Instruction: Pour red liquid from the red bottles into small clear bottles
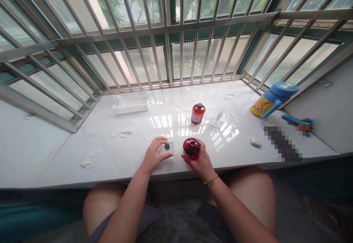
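My right hand (200,158) is wrapped round a dark red bottle (191,146) whose neck opening, without a cap, faces up. To its left, my left hand (156,154) is at a small clear square piece (171,151), thumb and index finger spread apart along its near and far sides. A round black cap (167,146) lies on that clear piece, between the two fingers but apart from them. Whether the fingertips press on the clear piece is hard to see. Farther back stands a second red bottle (198,114), with a label and a black cap.
A white perforated basket (132,107) stands at the back left. Crumpled white pieces (90,159) lie on the left. To the right are a clear packet (218,118), a pale soap-like block (256,142), a blue-and-yellow handled bottle (271,101) and a blue strap (296,119). Window bars edge the ledge.
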Motion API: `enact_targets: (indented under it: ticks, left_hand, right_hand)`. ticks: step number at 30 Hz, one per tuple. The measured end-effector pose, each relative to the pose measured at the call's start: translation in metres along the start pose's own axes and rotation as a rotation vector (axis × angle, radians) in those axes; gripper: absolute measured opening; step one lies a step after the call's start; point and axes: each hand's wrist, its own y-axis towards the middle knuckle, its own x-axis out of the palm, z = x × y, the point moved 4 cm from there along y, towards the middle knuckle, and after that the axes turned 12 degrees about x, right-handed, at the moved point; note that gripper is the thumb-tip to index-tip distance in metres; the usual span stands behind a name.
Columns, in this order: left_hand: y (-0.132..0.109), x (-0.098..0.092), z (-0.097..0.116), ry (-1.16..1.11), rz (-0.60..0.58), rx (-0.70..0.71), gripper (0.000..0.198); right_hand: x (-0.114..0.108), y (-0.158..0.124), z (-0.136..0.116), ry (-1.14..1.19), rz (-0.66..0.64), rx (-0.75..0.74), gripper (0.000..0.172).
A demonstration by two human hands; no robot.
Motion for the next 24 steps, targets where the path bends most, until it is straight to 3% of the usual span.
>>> enact_targets:
  ticks: [5,10,16,24]
  left_hand:
    - [0.01,0.001,0.011,0.068,-0.049,0.036,0.033]
    - [0.022,0.011,0.012,0.093,-0.044,0.093,0.037]
    - [0.047,0.028,-0.003,0.133,0.002,0.094,0.034]
    - [0.103,0.057,-0.032,0.13,0.054,0.107,0.034]
  right_hand:
    - [0.001,-0.001,0.002,0.003,0.002,-0.009,0.088]
    - [0.001,-0.001,0.002,-0.004,0.003,-0.015,0.089]
    - [0.002,-0.001,0.002,0.012,-0.014,0.006,0.088]
    - [0.001,0.0,-0.001,0.01,-0.014,-0.003,0.087]
